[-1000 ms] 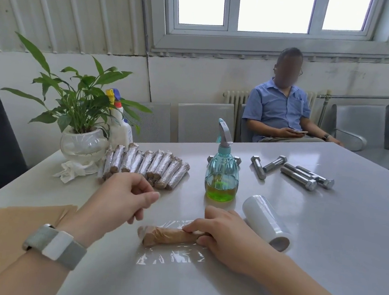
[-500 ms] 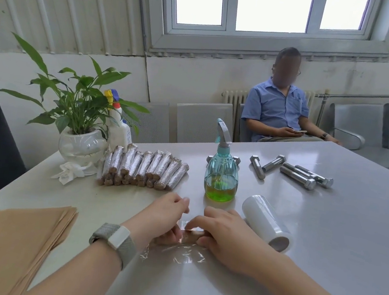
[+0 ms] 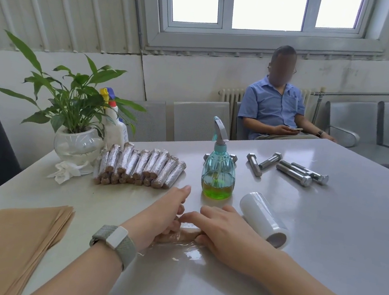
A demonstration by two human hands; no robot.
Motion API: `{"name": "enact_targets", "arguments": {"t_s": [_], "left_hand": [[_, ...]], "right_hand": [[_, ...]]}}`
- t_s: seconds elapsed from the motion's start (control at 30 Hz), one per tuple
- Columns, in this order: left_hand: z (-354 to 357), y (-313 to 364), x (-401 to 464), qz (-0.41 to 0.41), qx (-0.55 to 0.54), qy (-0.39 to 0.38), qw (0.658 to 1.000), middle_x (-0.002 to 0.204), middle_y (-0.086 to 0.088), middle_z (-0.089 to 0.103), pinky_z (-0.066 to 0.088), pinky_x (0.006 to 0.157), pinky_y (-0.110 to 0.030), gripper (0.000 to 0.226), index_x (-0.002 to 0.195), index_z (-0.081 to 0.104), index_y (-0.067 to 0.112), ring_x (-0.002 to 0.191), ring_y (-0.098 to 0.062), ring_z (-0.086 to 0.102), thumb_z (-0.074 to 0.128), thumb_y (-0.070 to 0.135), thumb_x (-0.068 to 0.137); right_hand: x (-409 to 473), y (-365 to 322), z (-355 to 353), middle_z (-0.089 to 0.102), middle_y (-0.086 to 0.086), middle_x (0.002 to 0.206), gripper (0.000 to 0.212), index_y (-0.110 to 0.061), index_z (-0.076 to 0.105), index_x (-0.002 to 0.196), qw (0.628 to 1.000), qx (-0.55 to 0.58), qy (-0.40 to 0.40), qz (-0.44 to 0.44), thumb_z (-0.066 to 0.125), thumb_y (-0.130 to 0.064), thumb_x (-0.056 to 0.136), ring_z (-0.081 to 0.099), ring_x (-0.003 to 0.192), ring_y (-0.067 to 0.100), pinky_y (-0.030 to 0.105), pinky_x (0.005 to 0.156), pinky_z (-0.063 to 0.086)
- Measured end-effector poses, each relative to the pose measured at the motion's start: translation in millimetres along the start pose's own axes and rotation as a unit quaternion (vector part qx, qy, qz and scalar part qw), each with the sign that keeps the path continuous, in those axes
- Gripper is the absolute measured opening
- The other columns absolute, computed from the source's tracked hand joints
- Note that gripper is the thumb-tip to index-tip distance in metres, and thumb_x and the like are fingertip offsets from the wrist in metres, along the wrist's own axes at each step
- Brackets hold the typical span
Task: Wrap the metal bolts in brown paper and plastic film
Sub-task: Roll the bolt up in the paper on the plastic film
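Observation:
A bolt rolled in brown paper [image 3: 187,233] lies on a sheet of clear plastic film [image 3: 177,251] near the table's front. My left hand [image 3: 165,214] covers its left end, fingers curled round it, index finger stretched forward. My right hand [image 3: 223,229] holds its right end, with the fingers over the top. A roll of plastic film [image 3: 265,219] lies just right of my right hand. A stack of brown paper sheets [image 3: 11,236] sits at the front left. Several bare metal bolts [image 3: 292,169] lie at the back right. Several wrapped bolts [image 3: 138,165] are lined up at the back left.
A spray bottle with green liquid [image 3: 218,171] stands just behind my hands. A potted plant [image 3: 76,120], a white bottle [image 3: 115,129] and a crumpled tissue [image 3: 66,171] are at the back left. A person in a blue shirt [image 3: 274,107] sits behind the grey table [image 3: 323,233].
My left hand has come down from beside the bolt onto its left end. Both hands now cover most of the paper-wrapped bolt, and the film has bunched up against it.

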State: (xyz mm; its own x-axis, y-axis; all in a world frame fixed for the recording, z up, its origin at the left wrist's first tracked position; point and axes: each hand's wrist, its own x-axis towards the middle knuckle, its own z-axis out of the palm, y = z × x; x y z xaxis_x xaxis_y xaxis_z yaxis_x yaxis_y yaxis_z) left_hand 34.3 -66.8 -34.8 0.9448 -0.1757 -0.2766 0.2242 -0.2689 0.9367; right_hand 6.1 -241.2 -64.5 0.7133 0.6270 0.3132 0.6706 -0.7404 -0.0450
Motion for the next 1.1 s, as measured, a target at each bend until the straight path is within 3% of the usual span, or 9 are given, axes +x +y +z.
{"name": "enact_targets", "arguments": {"t_s": [0.17,0.37,0.57,0.63,0.7,0.77,0.9,1.0,1.1], "left_hand": [[1.5,1.0,5.6,-0.019,-0.024,0.022,0.999,0.066,0.008,0.036,0.020,0.034,-0.012,0.032,0.080,0.042,0.024,0.037,-0.007,0.028,0.046,0.052,0.094],[3.5,1.7,3.0,-0.007,-0.045,0.022,0.999,0.065,0.008,0.033,0.018,0.032,-0.014,0.027,0.079,0.039,0.024,0.037,-0.006,0.026,0.046,0.044,0.096],[-24.3,-2.5,-12.0,0.130,-0.130,0.035,0.982,0.075,-0.003,0.049,0.028,0.032,-0.018,0.012,0.088,0.057,0.011,0.045,-0.012,0.043,0.053,0.015,0.098],[-53.6,-10.4,-20.2,0.203,-0.026,0.082,0.975,0.071,-0.001,0.057,0.035,0.036,-0.022,0.010,0.087,0.066,0.018,0.049,-0.014,0.049,0.061,0.017,0.095],[-82.4,-22.1,-29.7,0.225,0.170,0.120,0.952,0.070,0.008,0.065,0.041,0.046,-0.015,0.008,0.085,0.071,0.032,0.054,-0.008,0.054,0.069,0.026,0.089],[-100.4,-34.7,-38.7,0.199,0.277,0.080,0.937,0.086,0.021,0.069,0.042,0.059,-0.006,0.012,0.091,0.070,0.049,0.066,0.001,0.058,0.074,0.043,0.081],[-97.5,-53.8,-38.6,0.175,0.301,-0.008,0.937,0.101,0.021,0.057,0.047,0.083,-0.019,0.045,0.100,0.071,0.050,0.082,-0.007,0.055,0.078,0.068,0.060],[-84.2,-57.6,-33.0,0.227,0.337,0.038,0.913,0.100,0.016,0.054,0.047,0.084,-0.027,0.037,0.097,0.070,0.039,0.081,-0.008,0.052,0.082,0.055,0.066],[-77.6,-56.2,-33.9,0.250,0.389,0.057,0.885,0.093,0.014,0.057,0.045,0.082,-0.024,0.026,0.094,0.061,0.037,0.081,-0.003,0.053,0.076,0.050,0.077]], "right_hand": [[-2.6,-2.9,-1.0,0.043,-0.004,0.079,0.052,-0.041,0.037,0.129,0.999,-0.042,0.019,-0.027,0.057,-0.016,0.088,0.047,0.068,0.017,0.032,0.064,0.038],[-2.5,-3.0,-2.5,0.036,-0.005,0.078,0.040,-0.037,0.050,0.121,0.998,-0.056,0.013,-0.036,0.048,-0.015,0.088,0.035,0.066,0.015,0.029,0.064,0.027],[-2.0,-3.0,-2.7,0.041,-0.006,0.081,0.032,-0.037,0.057,0.117,0.999,-0.013,0.024,-0.016,0.056,-0.017,0.091,0.028,0.066,0.012,0.032,0.065,0.036],[-2.1,-2.9,-2.3,0.046,-0.004,0.084,0.029,-0.035,0.058,0.119,1.000,-0.002,0.028,-0.011,0.054,-0.018,0.095,0.030,0.069,0.012,0.035,0.069,0.040],[-2.1,-3.2,-2.4,0.048,-0.002,0.087,0.027,-0.034,0.058,0.120,1.000,0.005,0.025,-0.008,0.051,-0.021,0.098,0.032,0.072,0.012,0.036,0.073,0.040],[-1.9,-3.6,-2.5,0.050,-0.001,0.088,0.026,-0.033,0.059,0.119,1.000,0.011,0.028,-0.009,0.049,-0.022,0.097,0.032,0.073,0.011,0.037,0.074,0.040],[-1.9,-3.7,-1.7,0.052,-0.001,0.088,0.025,-0.033,0.058,0.117,0.999,0.017,0.032,-0.011,0.051,-0.022,0.096,0.036,0.072,0.012,0.036,0.071,0.038],[-2.2,-3.9,-2.1,0.052,-0.001,0.090,0.024,-0.033,0.057,0.116,0.999,0.023,0.029,-0.003,0.048,-0.024,0.096,0.039,0.074,0.012,0.036,0.072,0.039],[-2.6,-5.4,-3.3,0.052,-0.001,0.092,0.024,-0.033,0.056,0.116,0.999,0.030,0.022,0.002,0.049,-0.023,0.095,0.048,0.081,0.018,0.036,0.075,0.039]]}}
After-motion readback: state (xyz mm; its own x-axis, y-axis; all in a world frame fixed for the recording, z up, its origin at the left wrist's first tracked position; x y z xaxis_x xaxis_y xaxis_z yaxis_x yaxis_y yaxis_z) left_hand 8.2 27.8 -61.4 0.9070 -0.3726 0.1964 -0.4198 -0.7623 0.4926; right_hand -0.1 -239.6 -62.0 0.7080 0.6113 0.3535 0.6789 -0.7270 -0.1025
